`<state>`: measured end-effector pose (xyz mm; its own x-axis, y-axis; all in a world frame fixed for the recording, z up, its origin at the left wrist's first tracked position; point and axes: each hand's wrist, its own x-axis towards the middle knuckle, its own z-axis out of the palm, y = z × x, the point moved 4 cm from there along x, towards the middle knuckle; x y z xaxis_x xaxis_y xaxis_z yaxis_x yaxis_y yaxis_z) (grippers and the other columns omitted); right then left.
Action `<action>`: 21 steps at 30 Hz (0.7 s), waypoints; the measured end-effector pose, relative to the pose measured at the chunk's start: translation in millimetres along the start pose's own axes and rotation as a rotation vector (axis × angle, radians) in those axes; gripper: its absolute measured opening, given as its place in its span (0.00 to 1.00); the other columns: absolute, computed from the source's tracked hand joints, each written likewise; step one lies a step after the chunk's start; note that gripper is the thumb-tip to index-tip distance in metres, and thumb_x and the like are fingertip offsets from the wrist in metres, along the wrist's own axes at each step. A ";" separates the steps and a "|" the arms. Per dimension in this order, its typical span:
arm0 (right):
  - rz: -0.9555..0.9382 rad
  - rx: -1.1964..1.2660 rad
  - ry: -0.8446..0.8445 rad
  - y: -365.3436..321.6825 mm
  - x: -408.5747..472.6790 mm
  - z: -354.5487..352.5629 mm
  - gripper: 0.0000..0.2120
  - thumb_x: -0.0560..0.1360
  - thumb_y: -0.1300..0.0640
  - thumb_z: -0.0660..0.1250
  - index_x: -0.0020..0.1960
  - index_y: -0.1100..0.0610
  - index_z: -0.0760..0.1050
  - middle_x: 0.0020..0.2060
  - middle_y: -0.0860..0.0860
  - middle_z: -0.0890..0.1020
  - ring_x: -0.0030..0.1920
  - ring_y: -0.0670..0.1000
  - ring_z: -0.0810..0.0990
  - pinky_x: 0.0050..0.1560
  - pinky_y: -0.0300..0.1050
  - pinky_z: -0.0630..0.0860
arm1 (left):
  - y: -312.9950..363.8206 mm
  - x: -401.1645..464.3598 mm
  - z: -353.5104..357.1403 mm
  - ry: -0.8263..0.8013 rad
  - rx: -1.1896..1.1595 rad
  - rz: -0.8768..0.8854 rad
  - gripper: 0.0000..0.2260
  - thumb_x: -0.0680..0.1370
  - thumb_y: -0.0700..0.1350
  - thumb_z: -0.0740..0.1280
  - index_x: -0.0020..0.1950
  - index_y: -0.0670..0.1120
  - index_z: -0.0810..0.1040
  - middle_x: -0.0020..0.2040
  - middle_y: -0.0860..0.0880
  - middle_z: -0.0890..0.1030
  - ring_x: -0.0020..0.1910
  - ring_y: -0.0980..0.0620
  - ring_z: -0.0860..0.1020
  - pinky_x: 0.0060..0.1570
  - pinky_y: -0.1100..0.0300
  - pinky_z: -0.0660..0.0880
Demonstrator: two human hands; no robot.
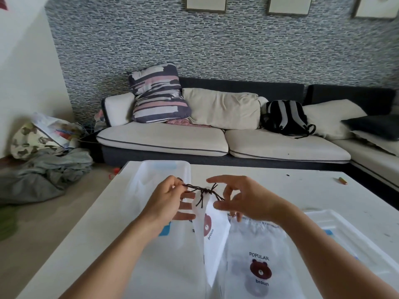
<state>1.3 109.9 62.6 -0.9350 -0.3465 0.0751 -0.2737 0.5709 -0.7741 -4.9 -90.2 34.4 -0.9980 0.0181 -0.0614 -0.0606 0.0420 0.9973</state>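
bear pouch (212,234) cinched, left hand (170,197) pinches drawstring (201,190) at 9 o'clock, right hand (244,199) loose-fingered at 3 o'clock, tie looks unfinished

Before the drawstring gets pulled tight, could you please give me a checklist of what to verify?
1. Left hand pinches the dark cord: ok.
2. Right hand grips the cord's other end: cannot tell; its fingers are spread beside it.
3. Neck of the held bag gathered under the knot: ok.
4. Second bag lies flat on the table, away from the cord: ok.
5. Clear tray sits behind the hands, out of the cord's way: ok.
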 end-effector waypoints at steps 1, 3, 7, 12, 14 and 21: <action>-0.020 -0.088 -0.028 -0.2 2.9 10.3 0.23 0.72 0.54 0.78 0.64 0.43 0.78 0.40 0.46 0.81 0.31 0.42 0.77 0.35 0.35 0.74 | -1.0 -2.4 2.0 -0.047 -0.065 -0.034 0.06 0.83 0.38 0.60 0.47 0.39 0.74 0.45 0.41 0.85 0.40 0.41 0.85 0.42 0.42 0.83; -0.133 -0.279 0.039 -5.7 14.0 29.0 0.16 0.72 0.56 0.77 0.58 0.48 0.82 0.43 0.45 0.82 0.34 0.41 0.75 0.39 0.33 0.69 | -1.0 -5.4 0.8 -0.123 -0.154 -0.081 0.07 0.82 0.36 0.60 0.46 0.38 0.74 0.43 0.41 0.84 0.40 0.39 0.84 0.44 0.42 0.83; -0.087 -0.154 0.265 -14.0 36.3 23.6 0.15 0.73 0.53 0.75 0.36 0.60 0.74 0.28 0.48 0.70 0.29 0.46 0.63 0.32 0.42 0.62 | 7.0 5.2 -36.0 0.034 -0.125 0.022 0.09 0.77 0.44 0.60 0.49 0.43 0.79 0.48 0.45 0.86 0.47 0.43 0.85 0.47 0.48 0.81; 0.115 0.312 0.425 -37.7 99.1 14.0 0.23 0.70 0.48 0.77 0.42 0.68 0.75 0.29 0.54 0.67 0.29 0.52 0.67 0.27 0.43 0.67 | 4.6 13.8 -93.6 0.415 0.617 0.275 0.09 0.80 0.47 0.59 0.42 0.49 0.75 0.43 0.49 0.78 0.45 0.45 0.75 0.43 0.56 0.66; 0.172 0.327 0.440 -50.4 135.9 20.0 0.15 0.71 0.51 0.78 0.42 0.61 0.77 0.26 0.52 0.70 0.26 0.52 0.70 0.27 0.40 0.72 | -7.8 21.8 -103.0 0.401 0.690 0.185 0.08 0.81 0.46 0.59 0.43 0.46 0.71 0.42 0.47 0.76 0.47 0.42 0.74 0.44 0.55 0.66; 0.299 -0.278 0.092 -14.5 219.3 118.5 0.38 0.68 0.47 0.80 0.70 0.59 0.65 0.52 0.55 0.78 0.45 0.56 0.82 0.41 0.47 0.79 | -19.1 33.3 -127.5 0.296 0.562 0.120 0.17 0.81 0.59 0.54 0.62 0.54 0.75 0.57 0.50 0.80 0.57 0.47 0.77 0.61 0.49 0.73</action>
<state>-173.1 -62.6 15.7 -0.9953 -0.0743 -0.0620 -0.0255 0.8196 -0.5724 -39.6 -217.7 18.5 -0.9655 -0.2175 0.1429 -0.0085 0.5753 0.8179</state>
